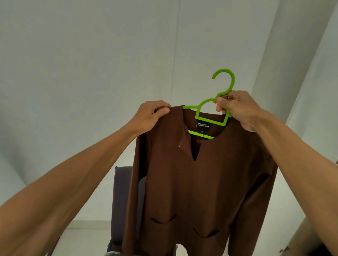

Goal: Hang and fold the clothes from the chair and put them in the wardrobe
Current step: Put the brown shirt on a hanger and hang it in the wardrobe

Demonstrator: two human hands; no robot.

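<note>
Held up before the dark chair (120, 193), the brown long-sleeved cloth shirt (200, 187) hangs on the green plastic hanger (202, 108). The right hand (236, 109) grips the hanger's neck and the left hand (149, 117) pinches the shirt's shoulder. Draw that shoulder over the hanger's arm (the far end is hidden, probably seated), holding the hanger level.

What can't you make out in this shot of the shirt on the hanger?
Head view:
- green hanger: both arm ends are hidden inside the brown shirt.
- chair: mostly behind the shirt, seat unseen.
- neck label: print too small to read.
- shirt hem: partly cut off by the bottom edge.
</note>
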